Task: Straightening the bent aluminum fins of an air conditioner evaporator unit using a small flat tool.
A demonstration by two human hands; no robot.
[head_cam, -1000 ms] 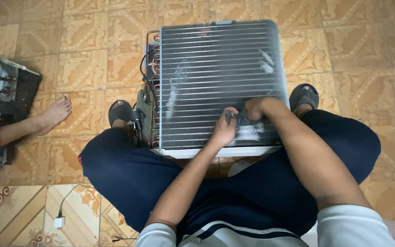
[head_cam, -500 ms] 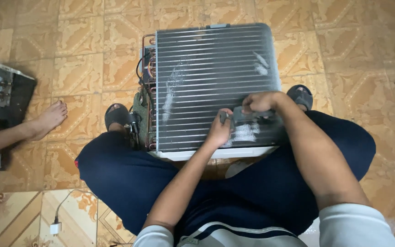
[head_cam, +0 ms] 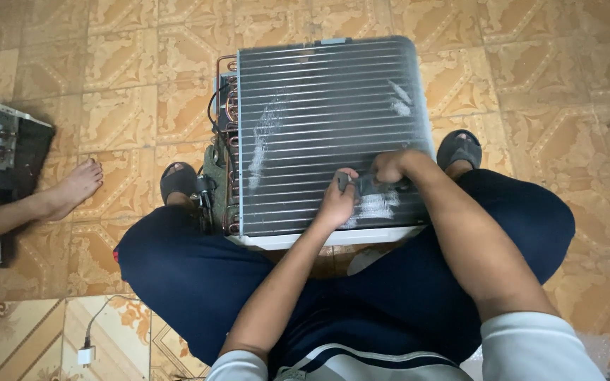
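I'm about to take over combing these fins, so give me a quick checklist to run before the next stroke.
1. Both hands on the tool: ok; left hand and right hand grip the small dark tool.
2. Tool touching the finned coil: ok.
3. Coil steady between the knees: cannot tell.
4. Neighbour's bare foot apart from the coil: ok.
5. Copper pipes undamaged: cannot tell.

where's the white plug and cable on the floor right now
In the head view, the white plug lies on the tiled floor at the lower left, just left of the person's dark trouser leg and below another person's bare foot.
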